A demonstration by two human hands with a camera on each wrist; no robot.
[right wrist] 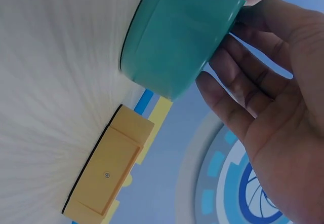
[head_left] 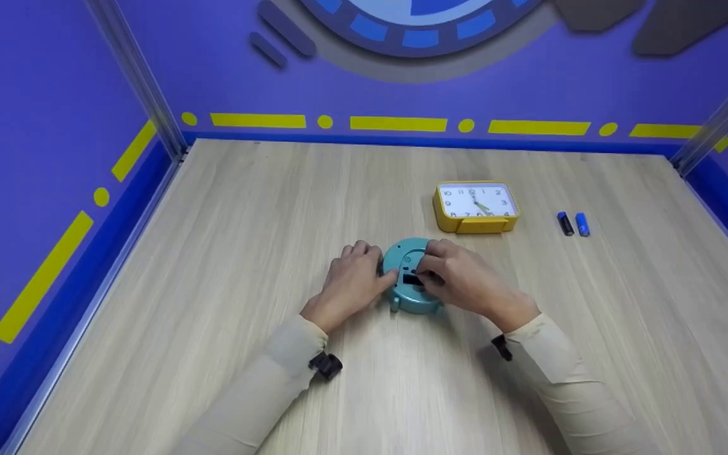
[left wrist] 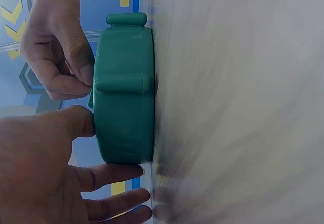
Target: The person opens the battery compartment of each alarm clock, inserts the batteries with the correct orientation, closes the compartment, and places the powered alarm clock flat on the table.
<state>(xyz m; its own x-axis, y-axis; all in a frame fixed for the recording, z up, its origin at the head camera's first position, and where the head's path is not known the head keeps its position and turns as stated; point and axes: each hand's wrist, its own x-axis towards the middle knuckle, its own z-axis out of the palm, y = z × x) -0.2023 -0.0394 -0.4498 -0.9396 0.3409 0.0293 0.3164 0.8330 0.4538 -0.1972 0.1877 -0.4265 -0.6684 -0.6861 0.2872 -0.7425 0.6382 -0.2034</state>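
A round teal alarm clock (head_left: 412,306) lies face down on the table, its back up and a dark battery slot (head_left: 412,279) showing. My left hand (head_left: 352,276) grips its left side, the thumb on the back and fingers along the rim. Over the right part of the slot, my right hand (head_left: 465,278) has thumb and fingertips pinched together. In the left wrist view a sliver of teal, apparently the battery cover (left wrist: 91,100), stands tilted at those fingertips; most of it is hidden. In the right wrist view the clock's smooth side (right wrist: 177,36) is beside the curled fingers.
A yellow rectangular clock (head_left: 476,207) lies face up behind the teal one. Two small batteries, one black and blue (head_left: 565,224) and one blue (head_left: 582,225), lie to its right. Blue panels (head_left: 54,158) wall in the wooden table (head_left: 263,208) at the left, back and right.
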